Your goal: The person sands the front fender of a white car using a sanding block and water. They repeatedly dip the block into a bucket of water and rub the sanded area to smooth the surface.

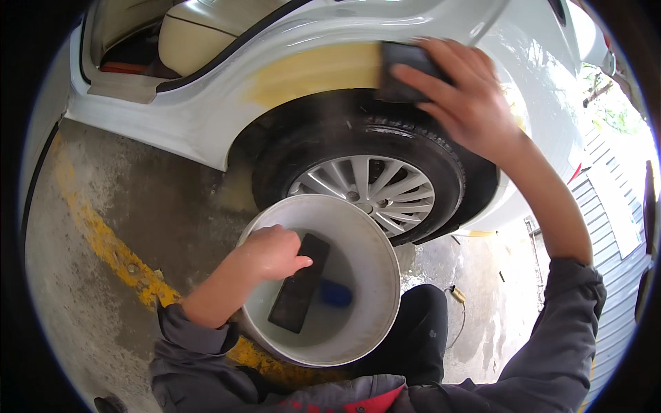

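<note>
The yellow patch (pixel 310 72) seems smooth but unfinished, the right hand (pixel 469 93) gripping a dark pad (pixel 405 56) on it, the left hand (pixel 272 252) curled over the bucket (pixel 375 289), hold unclear.

I see a stained, partly wet concrete floor (pixel 186 172), a worn yellow stripe (pixel 113 251) slanting from its left edge, corrugated metal sheeting (pixel 609 296) along its right, and daylit greenery (pixel 615 107) beyond.
</note>
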`<state>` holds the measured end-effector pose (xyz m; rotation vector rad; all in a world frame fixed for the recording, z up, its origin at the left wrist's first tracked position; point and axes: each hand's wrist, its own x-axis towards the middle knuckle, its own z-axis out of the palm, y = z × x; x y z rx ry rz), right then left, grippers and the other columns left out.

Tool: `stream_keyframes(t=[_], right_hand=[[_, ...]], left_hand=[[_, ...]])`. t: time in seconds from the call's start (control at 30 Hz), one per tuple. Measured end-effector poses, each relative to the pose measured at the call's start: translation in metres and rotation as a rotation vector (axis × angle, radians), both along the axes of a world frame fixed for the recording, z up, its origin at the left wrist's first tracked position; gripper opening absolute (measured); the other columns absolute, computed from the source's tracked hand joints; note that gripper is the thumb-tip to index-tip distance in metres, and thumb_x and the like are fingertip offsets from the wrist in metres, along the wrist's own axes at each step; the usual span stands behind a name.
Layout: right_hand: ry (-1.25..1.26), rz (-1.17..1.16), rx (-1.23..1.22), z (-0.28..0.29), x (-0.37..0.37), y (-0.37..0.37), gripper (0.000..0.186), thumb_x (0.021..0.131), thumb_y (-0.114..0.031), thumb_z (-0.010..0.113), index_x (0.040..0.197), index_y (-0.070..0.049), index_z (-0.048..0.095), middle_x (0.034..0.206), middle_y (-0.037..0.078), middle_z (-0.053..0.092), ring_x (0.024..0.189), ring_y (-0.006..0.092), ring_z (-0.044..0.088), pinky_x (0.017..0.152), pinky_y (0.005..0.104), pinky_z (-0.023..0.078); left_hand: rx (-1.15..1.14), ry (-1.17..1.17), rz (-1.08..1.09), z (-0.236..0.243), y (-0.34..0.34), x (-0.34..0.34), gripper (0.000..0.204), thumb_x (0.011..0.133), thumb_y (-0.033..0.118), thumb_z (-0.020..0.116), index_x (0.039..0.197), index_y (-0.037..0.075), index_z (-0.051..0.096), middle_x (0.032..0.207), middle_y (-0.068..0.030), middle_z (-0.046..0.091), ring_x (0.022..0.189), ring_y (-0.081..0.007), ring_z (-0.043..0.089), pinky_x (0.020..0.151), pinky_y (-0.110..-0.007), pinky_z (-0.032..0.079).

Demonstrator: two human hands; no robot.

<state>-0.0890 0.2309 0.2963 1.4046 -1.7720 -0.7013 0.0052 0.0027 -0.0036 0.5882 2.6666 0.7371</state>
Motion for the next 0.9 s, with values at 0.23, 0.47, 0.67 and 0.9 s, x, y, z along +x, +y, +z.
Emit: stream_keyframes(t=[0.23,0.47,0.67,0.9], right_hand=[[-0.023,0.043,0.088,-0.046,-0.017,-0.081,0.062,0.076,-0.018,0.084,0.137,-0.024,0.071,0.147,0.01,0.059,0.133,0.0309,0.057,0.108,0.0477,0.044],[0.003,0.01,0.04,-0.007,-0.003,-0.018,0.066,0.075,-0.015,0.084,0.139,-0.023,0.072,0.149,0.017,0.058,0.13,0.0378,0.06,0.104,0.0523,0.046],[-0.015,0.044,0.048,-0.071,-0.02,-0.111,0.054,0.081,-0.015,0.074,0.133,-0.026,0.072,0.142,0.007,0.06,0.128,0.0264,0.057,0.103,0.0457,0.043],[-0.024,0.126,-0.161,-0.026,-0.023,-0.017,0.05,0.084,-0.026,0.081,0.133,-0.03,0.074,0.137,0.004,0.063,0.125,0.0232,0.059,0.103,0.0426,0.044]], left_hand=[[-0.004,-0.038,-0.022,0.012,0.006,-0.004,0.045,0.097,0.05,0.07,0.091,0.007,0.082,0.091,-0.0169,0.078,0.092,-0.0374,0.075,0.086,-0.049,0.059],[0.018,-0.047,-0.02,0.005,0.002,0.006,0.047,0.096,0.051,0.071,0.09,0.006,0.081,0.091,-0.0166,0.078,0.091,-0.0376,0.074,0.084,-0.049,0.059],[0.008,-0.026,-0.024,0.002,0.004,-0.005,0.044,0.094,0.05,0.072,0.086,0.008,0.08,0.086,-0.0169,0.076,0.086,-0.0377,0.073,0.079,-0.048,0.057],[-0.109,-0.13,0.054,0.017,0.005,-0.008,0.045,0.095,0.048,0.072,0.084,0.005,0.079,0.084,-0.0193,0.075,0.082,-0.0384,0.071,0.078,-0.048,0.056]])
